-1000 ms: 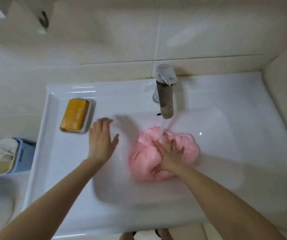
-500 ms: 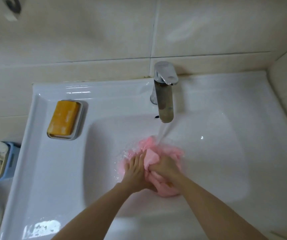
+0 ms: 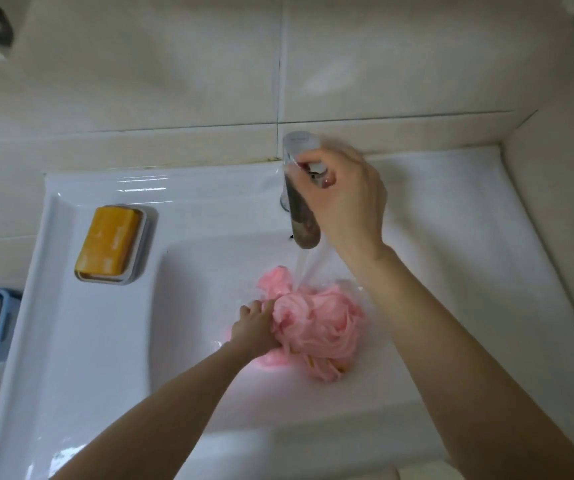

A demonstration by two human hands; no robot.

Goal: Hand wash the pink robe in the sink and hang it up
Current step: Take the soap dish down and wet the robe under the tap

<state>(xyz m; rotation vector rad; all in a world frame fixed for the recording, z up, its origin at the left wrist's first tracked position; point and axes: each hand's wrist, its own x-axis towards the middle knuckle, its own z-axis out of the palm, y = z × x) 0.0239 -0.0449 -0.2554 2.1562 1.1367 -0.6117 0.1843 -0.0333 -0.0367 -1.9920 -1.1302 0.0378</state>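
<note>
white sink (image 3: 71, 323) holds the pink robe (image 3: 316, 327), gripped by the left hand (image 3: 254, 329) under the stream. right hand (image 3: 344, 202) seems curled on the faucet lever (image 3: 299, 142); overturning it risks splashing.

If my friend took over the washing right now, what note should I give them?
Left hand grips the bunched pink robe in the sink basin.
Right hand is curled over the faucet handle; water runs onto the robe.
Done: the robe is wet.
Left: the soap sits in its dish on the left ledge; probably wash, rinse, wring, then hang it up.
</note>
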